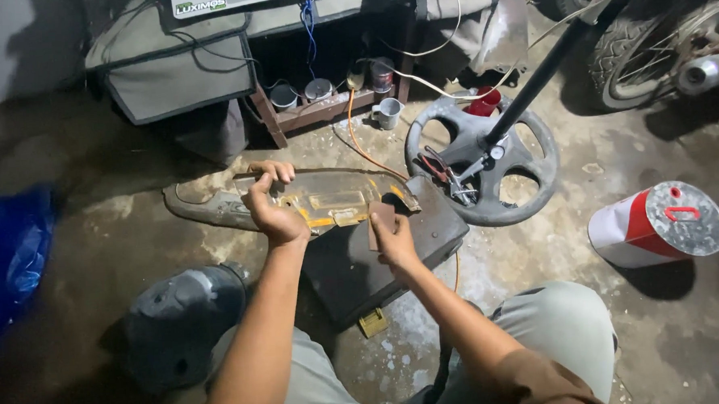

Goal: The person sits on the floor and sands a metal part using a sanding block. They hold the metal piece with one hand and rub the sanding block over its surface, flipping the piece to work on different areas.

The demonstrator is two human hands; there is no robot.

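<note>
Left hand (272,210) clamped on a long curved body panel (327,197), grey with yellowish patches; fingers curl over its far edge, thumb on the near face. Panel lies across the top of a dark boxy block (378,258) on the concrete floor (555,242), left end sticking out past the block toward 9 o'clock. Right hand (393,239) closed on a small brown sanding pad (380,221), held upright, its top edge touching the panel's near edge. Both grips together on what they hold, hands near each other, right one at about 4 o'clock from the left.

Around: grey wheel-shaped base (487,160) with a black pole rising from its hub, at 2 o'clock from the panel, just beside the block. Red-handled pliers (437,166) lie on the base's left spoke. Red and white can (659,225) on its side at 3 o'clock, well apart. White mug (388,112) at 12 o'clock, near a low wooden shelf (323,107) with tins on it. Orange cable (361,141) runs from the shelf down toward the panel. Motorbike tyre (619,45) at 1 o'clock, far corner. Dark rounded helmet-like thing (179,323) at 7 o'clock beside the person's left knee. Blue plastic sheet (10,258) at 9 o'clock, edge of frame. Small yellow piece (373,322) on the floor under the block's near corner.
</note>
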